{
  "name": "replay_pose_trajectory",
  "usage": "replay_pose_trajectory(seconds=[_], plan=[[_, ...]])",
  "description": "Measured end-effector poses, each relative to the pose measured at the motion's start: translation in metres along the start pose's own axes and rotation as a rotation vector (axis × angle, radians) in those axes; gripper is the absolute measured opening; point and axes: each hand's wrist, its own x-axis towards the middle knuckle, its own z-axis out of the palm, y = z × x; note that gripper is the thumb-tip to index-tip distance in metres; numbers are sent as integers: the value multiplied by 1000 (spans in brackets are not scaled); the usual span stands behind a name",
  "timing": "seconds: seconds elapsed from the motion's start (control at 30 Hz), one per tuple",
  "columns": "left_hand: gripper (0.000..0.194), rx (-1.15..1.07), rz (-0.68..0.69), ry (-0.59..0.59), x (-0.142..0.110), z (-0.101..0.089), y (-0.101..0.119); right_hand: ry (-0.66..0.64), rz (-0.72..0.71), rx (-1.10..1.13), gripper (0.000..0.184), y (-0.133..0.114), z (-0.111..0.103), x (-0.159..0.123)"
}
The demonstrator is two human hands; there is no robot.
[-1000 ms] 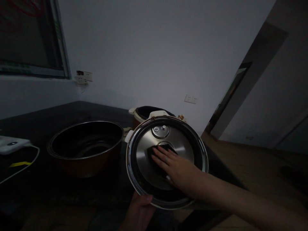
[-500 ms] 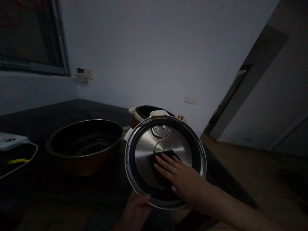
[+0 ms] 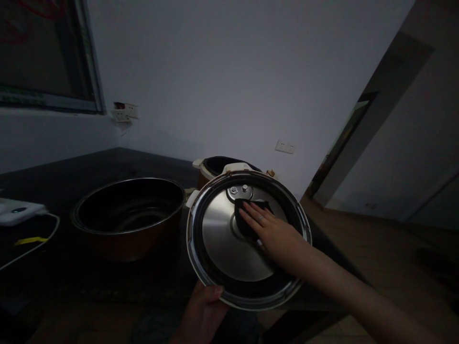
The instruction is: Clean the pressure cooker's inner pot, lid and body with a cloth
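My left hand (image 3: 205,310) grips the lower left rim of a round pressure cooker lid (image 3: 225,243), its thumb over the edge. The lid is tilted up, with its brushed metal inside and dark sealing ring facing me. Two small valve fittings (image 3: 239,188) sit near its top. My right hand (image 3: 274,234) presses a black cloth (image 3: 245,224) flat against the metal, just right of the lid's middle. Its fingers are stretched over the cloth, and a ring shows on one of them. Behind the lid, the cooker body (image 3: 206,174) is partly hidden.
A wide dark inner pot (image 3: 129,239) stands on the black table (image 3: 143,161) to the left. At the far left lie a white power strip (image 3: 21,211) with a cord and a yellow strip (image 3: 30,241). Wall sockets (image 3: 285,146) are on the wall behind.
My right hand has slid the black cloth upward and slightly right across the metal, towards the valve fittings. My left hand keeps its grip on the rim.
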Motion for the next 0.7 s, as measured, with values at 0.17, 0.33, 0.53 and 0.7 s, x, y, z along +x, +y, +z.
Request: replay_pose_trajectory(seconds=[0.17,0.33,0.53,0.7], plan=[[57,3,3,13,-2,6,1,42,52,-12,63,9,6,-18],[57,54,-7,68,-3,8,0,34,14,25,59,0,0,-1],[59,80,9,71,-5,12,0,-38,-104,79,65,-20,-6,16],[61,42,17,47,-2,15,0,-29,-223,122,64,-35,11,1]])
